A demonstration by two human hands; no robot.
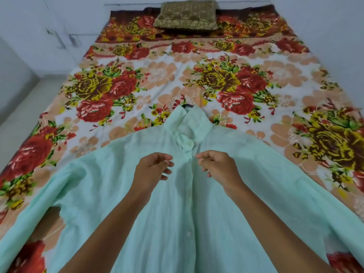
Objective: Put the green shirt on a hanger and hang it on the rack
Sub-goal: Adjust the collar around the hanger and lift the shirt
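The pale green shirt (197, 194) lies spread front-up on the bed, with its collar pointing away from me and its sleeves out to both sides. A small dark piece of the hanger (186, 105) pokes out at the top of the collar; the rest is hidden inside the shirt. My left hand (152, 167) and my right hand (215, 165) are over the chest, one on each side of the buttoned placket just below the collar. The fingers of both are loosely curled and I see nothing held in them.
The bed (137, 79) carries a floral sheet in red, yellow and peach. A brown embroidered pillow (186, 15) lies at the far end against the white wall. A strip of pale floor (23, 115) runs along the bed's left side. No rack is in view.
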